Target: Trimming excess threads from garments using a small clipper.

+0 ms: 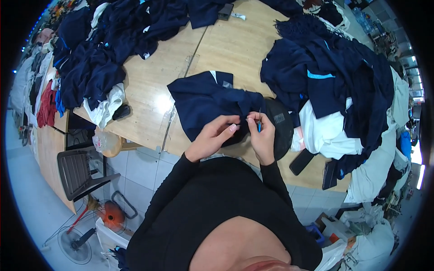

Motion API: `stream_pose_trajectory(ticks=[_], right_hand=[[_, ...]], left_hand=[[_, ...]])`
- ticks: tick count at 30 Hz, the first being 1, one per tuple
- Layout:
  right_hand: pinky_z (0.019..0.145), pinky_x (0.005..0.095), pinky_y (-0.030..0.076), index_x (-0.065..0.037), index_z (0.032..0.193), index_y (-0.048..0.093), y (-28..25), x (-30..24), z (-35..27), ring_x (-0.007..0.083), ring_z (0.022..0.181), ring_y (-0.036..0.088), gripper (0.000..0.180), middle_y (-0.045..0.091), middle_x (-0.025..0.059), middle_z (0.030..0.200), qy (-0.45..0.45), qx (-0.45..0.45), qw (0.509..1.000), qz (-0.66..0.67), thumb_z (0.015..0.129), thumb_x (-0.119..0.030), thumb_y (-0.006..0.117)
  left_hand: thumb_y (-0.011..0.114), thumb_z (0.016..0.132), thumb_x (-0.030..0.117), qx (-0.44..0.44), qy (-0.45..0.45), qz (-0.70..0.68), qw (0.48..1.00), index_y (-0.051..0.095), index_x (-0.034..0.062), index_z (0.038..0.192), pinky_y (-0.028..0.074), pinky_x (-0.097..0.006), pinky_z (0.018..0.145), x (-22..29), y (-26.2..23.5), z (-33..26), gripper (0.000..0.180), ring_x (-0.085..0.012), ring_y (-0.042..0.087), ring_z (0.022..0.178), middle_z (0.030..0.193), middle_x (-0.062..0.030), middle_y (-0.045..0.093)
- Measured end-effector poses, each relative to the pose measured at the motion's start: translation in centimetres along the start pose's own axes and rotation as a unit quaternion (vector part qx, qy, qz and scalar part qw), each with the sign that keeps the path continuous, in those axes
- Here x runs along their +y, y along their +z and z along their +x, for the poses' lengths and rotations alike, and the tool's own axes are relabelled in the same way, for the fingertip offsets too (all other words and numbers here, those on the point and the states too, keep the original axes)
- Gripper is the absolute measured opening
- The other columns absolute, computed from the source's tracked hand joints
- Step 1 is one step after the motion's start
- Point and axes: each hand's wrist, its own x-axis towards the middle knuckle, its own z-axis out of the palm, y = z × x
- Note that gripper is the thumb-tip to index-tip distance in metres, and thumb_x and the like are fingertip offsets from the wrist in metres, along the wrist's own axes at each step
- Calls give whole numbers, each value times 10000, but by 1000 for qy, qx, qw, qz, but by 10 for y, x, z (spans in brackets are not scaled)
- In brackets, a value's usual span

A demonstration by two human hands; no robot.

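A navy blue garment (203, 101) lies spread on the wooden table in front of me, its near edge under my hands. At that edge my left hand (213, 136) is closed, thumb and fingers pinching the cloth; exactly what is between the fingertips is partly hidden. Close by on the right, my right hand (263, 137) grips small blue-handled thread snips (259, 124), their thin dark tip pointing away from me. The fingertips of both hands are a short gap apart. Just beyond my right hand rests a black cap-like item (278, 128), partly covered by the garment.
Navy garments are heaped at the left (90, 67) and right (334, 72). White cloth (323, 133) and a black phone (302, 162) lie right of my hands. Left of the table stand a grey chair (79, 174), a plastic jug (105, 142) on a stool, and a fan (111, 217).
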Motion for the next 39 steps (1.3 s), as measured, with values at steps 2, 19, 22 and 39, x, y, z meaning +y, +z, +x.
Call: stream_pose_trajectory(ticks=[2, 19, 22, 39], right_hand=[[892, 254, 527, 27, 1128, 732, -3, 12, -8, 92, 962, 657, 83, 733, 37, 1073, 13, 10, 999, -29, 1071, -24, 700], [724, 273, 513, 6, 1055, 757, 17, 17, -17, 69, 782, 627, 97, 756, 32, 878, -10, -102, 993, -55, 1041, -89, 750], [737, 278, 527, -14, 1072, 770, 15, 17, -21, 71, 781, 650, 101, 761, 50, 856, -9, -148, 983, -108, 1033, -106, 760], [826, 289, 574, 33, 1107, 755, 10, -2, -5, 126, 911, 758, 116, 804, 86, 980, -7, -253, 963, -88, 1031, -50, 729]], left_hand=[[751, 1075, 186, 100, 44, 199, 974, 631, 14, 1477, 573, -336, 1004, -12, -7, -6, 453, -179, 703, 1170, 1352, -114, 689], [400, 1209, 489, -723, 8, -55, 689, 543, -109, 1501, 422, -442, 1218, 44, 143, 24, 681, -381, 578, 1424, 1485, -270, 624], [368, 1227, 487, -748, -26, -135, 649, 615, -117, 1409, 432, -413, 1190, 37, 184, 30, 678, -279, 603, 1322, 1402, -204, 686], [634, 1108, 215, -733, -35, -111, 670, 713, -142, 1164, 533, -327, 845, -21, 217, 28, 370, -123, 655, 946, 1037, -37, 755]])
